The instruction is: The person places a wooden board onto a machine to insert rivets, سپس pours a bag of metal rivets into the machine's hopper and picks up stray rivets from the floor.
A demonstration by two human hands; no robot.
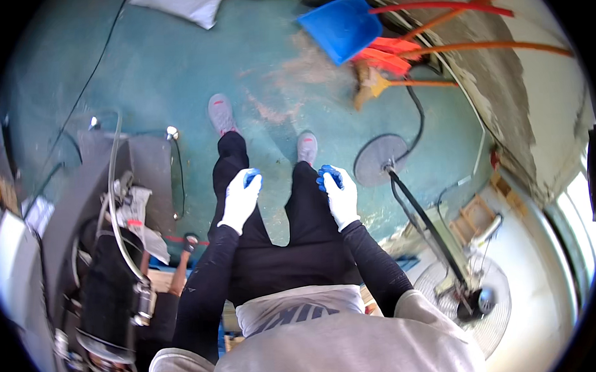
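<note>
Your white-and-blue-gloved left hand (241,198) and right hand (340,195) curl, fingers' contact unclear; the right-side black-poled wire-cage fan (449,262) looks heavy: hold its pole (420,216).

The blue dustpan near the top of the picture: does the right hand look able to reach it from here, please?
Probably not from here: the blue dustpan is well ahead of the right hand, beyond both shoes, though nothing seems to stand directly between hand and dustpan.

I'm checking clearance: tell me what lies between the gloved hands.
In the head view, blue-green floor and the right trouser leg show between the left hand and right hand.
</note>
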